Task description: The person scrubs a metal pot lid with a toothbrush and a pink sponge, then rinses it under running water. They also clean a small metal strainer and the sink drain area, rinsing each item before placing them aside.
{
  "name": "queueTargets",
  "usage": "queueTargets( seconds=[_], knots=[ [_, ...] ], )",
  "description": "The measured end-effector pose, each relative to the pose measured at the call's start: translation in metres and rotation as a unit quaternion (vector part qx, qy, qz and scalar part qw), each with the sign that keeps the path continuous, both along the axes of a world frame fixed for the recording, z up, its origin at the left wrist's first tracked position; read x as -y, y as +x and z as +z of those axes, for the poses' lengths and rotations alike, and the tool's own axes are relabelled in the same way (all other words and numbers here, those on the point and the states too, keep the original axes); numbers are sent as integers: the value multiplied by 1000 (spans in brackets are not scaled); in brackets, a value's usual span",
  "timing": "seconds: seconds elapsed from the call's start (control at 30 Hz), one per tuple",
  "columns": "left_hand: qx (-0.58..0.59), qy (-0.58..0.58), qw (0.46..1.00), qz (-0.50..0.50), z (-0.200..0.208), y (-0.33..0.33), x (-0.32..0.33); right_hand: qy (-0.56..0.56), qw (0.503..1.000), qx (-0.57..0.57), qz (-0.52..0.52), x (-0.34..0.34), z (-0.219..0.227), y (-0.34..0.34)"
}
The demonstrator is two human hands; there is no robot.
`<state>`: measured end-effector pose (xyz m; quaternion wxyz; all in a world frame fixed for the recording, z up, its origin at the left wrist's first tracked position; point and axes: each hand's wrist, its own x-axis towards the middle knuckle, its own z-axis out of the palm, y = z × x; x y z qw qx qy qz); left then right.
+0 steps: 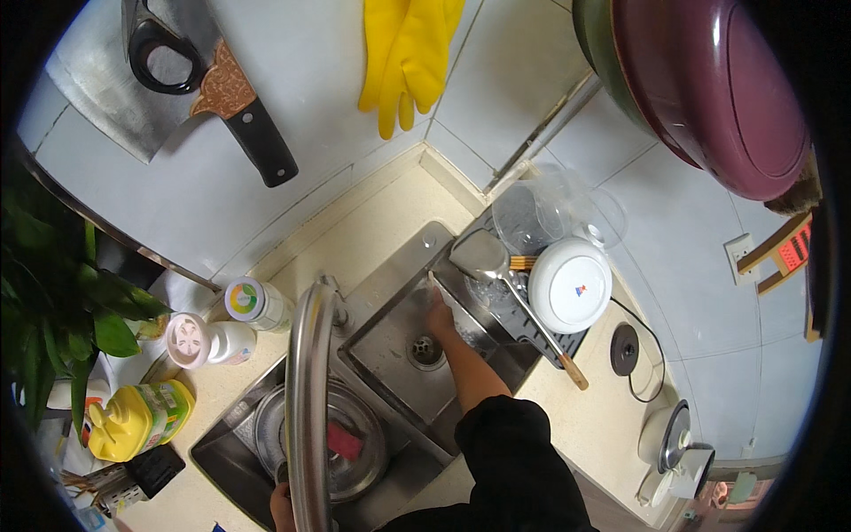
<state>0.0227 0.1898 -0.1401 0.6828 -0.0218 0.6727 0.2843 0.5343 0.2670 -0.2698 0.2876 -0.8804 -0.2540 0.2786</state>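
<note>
My right hand (438, 312) reaches into the right basin (390, 350) of a steel sink, near its far wall. Its fingers are closed on a thin white thing, seemingly a cloth, partly hidden by the hand. In the left basin lies a round steel pan (368, 403) with a red sponge or cloth (344, 441) in it. At the pan's near left edge, my left hand (281, 508) is closed around a short dark handle (282, 473). The tall curved faucet (310, 399) passes in front and hides part of the pan and this hand.
Right of the sink, a drying rack (523, 330) bears a steel spatula (483, 257), a white bowl (572, 285) and clear containers. Bottles (257, 301) and a yellow jug (142, 417) stand left. A cleaver (239, 97) and yellow gloves (412, 58) hang on the wall.
</note>
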Motion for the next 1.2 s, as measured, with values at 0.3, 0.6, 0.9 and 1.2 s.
queueTargets(
  seconds=[0.3, 0.6, 0.9, 1.2],
  knots=[
    [-2, -7, 999, -40, 21, 11, -6, -134, 938, 77, 311, 32, 14, -75],
    [35, 39, 999, 14, 32, 23, -7, -69, 916, -59, 392, 43, 25, -123],
    [-95, 185, 956, -208, -4, 22, 1, 7, 873, -147, 466, 60, 9, -97],
    [117, 20, 983, 138, 57, 46, -13, -78, 754, -53, 651, 96, -37, -70]
  ],
)
